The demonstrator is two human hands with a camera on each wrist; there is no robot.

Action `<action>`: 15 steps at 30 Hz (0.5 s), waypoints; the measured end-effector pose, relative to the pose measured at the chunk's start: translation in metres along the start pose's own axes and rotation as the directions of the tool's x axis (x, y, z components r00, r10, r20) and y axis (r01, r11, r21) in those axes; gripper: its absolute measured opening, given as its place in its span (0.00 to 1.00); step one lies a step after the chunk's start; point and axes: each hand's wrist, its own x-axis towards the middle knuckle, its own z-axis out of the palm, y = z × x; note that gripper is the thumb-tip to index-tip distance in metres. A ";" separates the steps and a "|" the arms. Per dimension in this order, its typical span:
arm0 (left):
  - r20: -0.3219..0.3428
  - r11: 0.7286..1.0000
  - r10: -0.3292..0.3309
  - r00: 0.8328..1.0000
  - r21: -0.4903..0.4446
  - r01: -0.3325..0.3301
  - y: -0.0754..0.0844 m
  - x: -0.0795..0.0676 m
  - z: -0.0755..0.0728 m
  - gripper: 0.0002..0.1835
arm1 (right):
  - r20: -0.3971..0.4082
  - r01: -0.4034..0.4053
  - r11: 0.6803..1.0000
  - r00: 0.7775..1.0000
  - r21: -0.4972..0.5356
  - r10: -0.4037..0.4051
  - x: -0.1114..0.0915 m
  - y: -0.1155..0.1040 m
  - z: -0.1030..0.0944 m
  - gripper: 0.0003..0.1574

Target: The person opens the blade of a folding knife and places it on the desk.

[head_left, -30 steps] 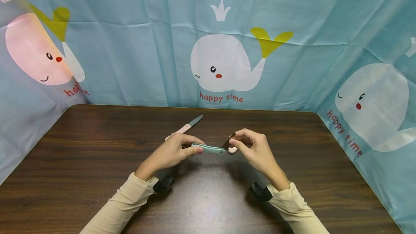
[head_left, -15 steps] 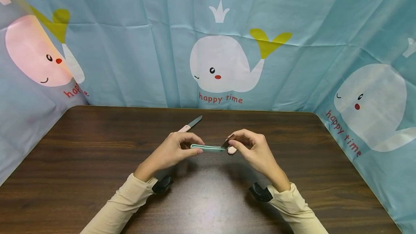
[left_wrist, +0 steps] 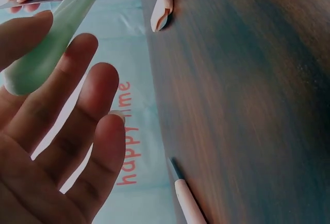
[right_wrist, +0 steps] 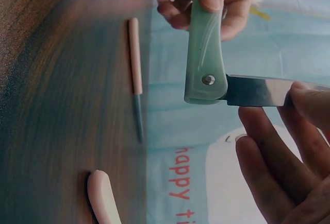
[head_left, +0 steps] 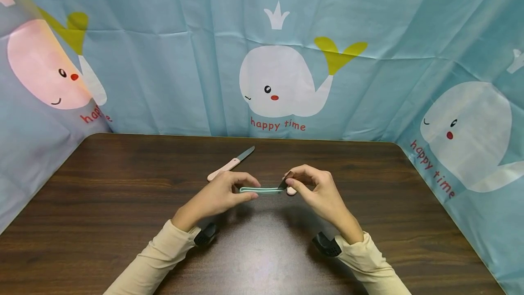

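A mint green folding knife [head_left: 263, 190] is held up between both hands, over the middle of the table. My left hand [head_left: 219, 196] pinches the end of its handle between thumb and fingers. Its blade [right_wrist: 258, 91] stands out from the pivot, at roughly a right angle to the handle in the right wrist view. The thumb and fingers of my right hand [head_left: 317, 191] pinch this blade. In the head view, the slot along the handle faces up. The right hand's fingertips cover part of the blade.
A pink-handled folding knife [head_left: 224, 169] lies unfolded behind my left hand. Another pink knife handle [left_wrist: 162, 12] lies on the dark wooden table [head_left: 135, 185], partly hidden behind my right hand in the head view. A blue whale-print curtain [head_left: 176, 81] encloses the back and sides.
The green knife has rolled so that its slot turns upward, and both hands have dipped slightly. My left hand uncovers more of the pink handle behind it.
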 end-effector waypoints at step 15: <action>0.006 0.997 -0.008 1.000 0.072 0.007 0.000 0.000 0.004 0.07 | 0.015 -0.068 0.998 0.998 -0.008 0.068 -0.001 0.001 0.004 0.06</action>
